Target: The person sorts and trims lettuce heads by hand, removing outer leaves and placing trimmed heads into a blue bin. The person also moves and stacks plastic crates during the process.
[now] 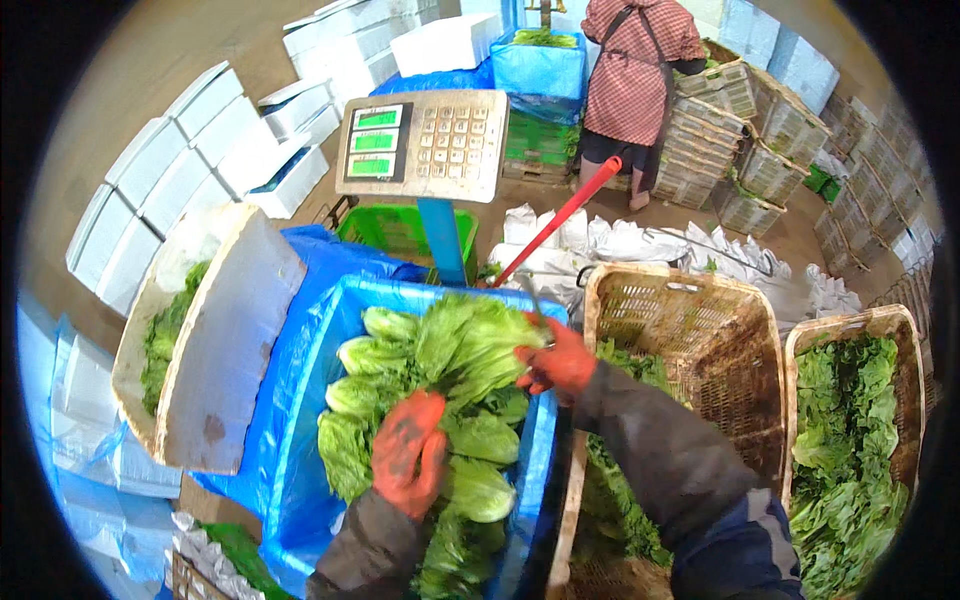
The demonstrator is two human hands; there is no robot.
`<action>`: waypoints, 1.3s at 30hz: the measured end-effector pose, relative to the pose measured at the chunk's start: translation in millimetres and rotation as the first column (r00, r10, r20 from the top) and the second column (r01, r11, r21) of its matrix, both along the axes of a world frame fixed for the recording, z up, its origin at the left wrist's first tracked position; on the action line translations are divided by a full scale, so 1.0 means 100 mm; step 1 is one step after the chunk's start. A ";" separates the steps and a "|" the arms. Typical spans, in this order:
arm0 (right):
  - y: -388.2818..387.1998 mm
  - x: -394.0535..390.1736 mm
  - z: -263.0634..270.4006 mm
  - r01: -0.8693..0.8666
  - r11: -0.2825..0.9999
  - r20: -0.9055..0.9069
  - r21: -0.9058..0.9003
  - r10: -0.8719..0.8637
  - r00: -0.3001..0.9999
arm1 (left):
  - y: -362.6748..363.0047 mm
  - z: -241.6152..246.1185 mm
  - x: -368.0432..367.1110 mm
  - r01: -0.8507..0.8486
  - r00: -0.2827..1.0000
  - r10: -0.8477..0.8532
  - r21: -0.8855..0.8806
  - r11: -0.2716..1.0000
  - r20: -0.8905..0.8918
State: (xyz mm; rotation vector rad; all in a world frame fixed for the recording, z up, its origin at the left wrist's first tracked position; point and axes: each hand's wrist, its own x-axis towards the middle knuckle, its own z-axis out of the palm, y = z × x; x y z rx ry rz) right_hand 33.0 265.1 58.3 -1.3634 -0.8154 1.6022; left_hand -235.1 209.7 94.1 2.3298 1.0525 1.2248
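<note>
A blue-lined bin (300, 457) stands before me with several heads of romaine-type lettuce (484, 439) lying in it. My left hand (409, 454), in an orange glove, rests among them. Its fingertips are against the leaves, and whether they grip a head is unclear. At the bin's right rim is my right hand (559, 356), also orange-gloved, closed around a tool whose thin blade, apparently a knife (533, 294), points up past the glove. The fingers of that hand are beside the leafy end of a large upper lettuce head (469, 345).
A scale display (424, 146) rises behind the bin on a blue post. To the right are dirty plastic crates (686, 289), one holding loose leaves (844, 442). A foam box (247, 345) leans left. A red handle (559, 221) slants beyond. Farther back, a person (626, 82) bends over stacked crates.
</note>
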 end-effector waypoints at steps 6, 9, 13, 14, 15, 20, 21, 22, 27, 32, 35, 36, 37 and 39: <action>0.14 0.10 -0.14 -0.116 0.993 0.332 0.034 0.098 0.938 | 1.19 -0.87 0.63 -0.171 0.920 0.108 -0.139 0.975 -0.377; -0.80 0.26 0.20 -0.083 0.994 0.189 0.073 0.068 0.980 | 1.33 -1.50 0.55 -0.199 0.942 0.105 -0.277 0.940 -0.320; -2.71 0.27 -0.33 -0.123 0.967 -0.391 -0.222 0.027 0.920 | 1.50 -1.67 0.52 -0.004 0.954 -0.018 -0.074 0.997 -0.299; -3.18 0.26 -0.40 -0.071 0.947 -0.514 -0.314 -0.107 0.851 | 1.36 -1.55 0.58 -0.056 0.849 0.143 0.182 0.982 -0.508; -3.37 0.36 -0.16 -0.030 0.937 -0.437 -0.349 -0.135 0.889 | 1.26 -1.40 0.64 -0.080 0.827 0.213 0.266 0.961 -0.520; -4.13 1.82 0.51 0.183 0.978 0.573 -0.101 -0.093 0.814 | 0.53 -0.61 1.06 0.017 0.916 0.074 0.221 0.975 -0.395; -4.28 2.33 0.73 0.170 0.982 0.961 0.082 -0.123 0.249 | 0.24 -0.52 1.28 0.066 0.943 -0.021 0.126 0.990 -0.331; -4.40 2.69 1.19 0.394 0.919 0.941 -0.023 -0.113 0.319 | -0.01 -0.42 1.51 0.118 0.960 -0.117 -0.011 0.993 -0.256; -5.19 3.58 1.00 0.549 0.834 0.955 -0.056 -0.115 0.273 | -1.63 -0.56 2.95 0.559 0.764 -0.610 -0.689 0.461 0.212; -5.77 3.10 1.07 0.255 0.821 0.838 0.510 -0.542 0.070 | -3.07 -0.37 3.78 0.509 0.731 -0.063 -0.604 -0.613 0.680; -5.87 2.94 1.05 -0.082 0.950 0.954 0.300 -0.298 0.034 | -3.13 -0.34 4.35 0.611 0.767 0.087 -0.683 -0.400 0.635; -5.85 2.98 1.14 -0.124 0.978 0.981 0.169 -0.154 0.120 | -3.02 -0.26 4.51 0.646 0.758 0.070 -0.730 -0.224 0.649; -5.88 3.01 1.21 -0.059 0.927 0.921 0.370 -0.359 0.151 | -2.91 0.00 4.60 0.744 0.666 -0.045 -0.668 -0.032 0.744; -5.91 3.01 1.28 0.191 0.726 0.679 0.661 -0.686 0.260 | -2.72 0.44 4.67 0.895 0.436 -0.317 -0.368 0.253 0.842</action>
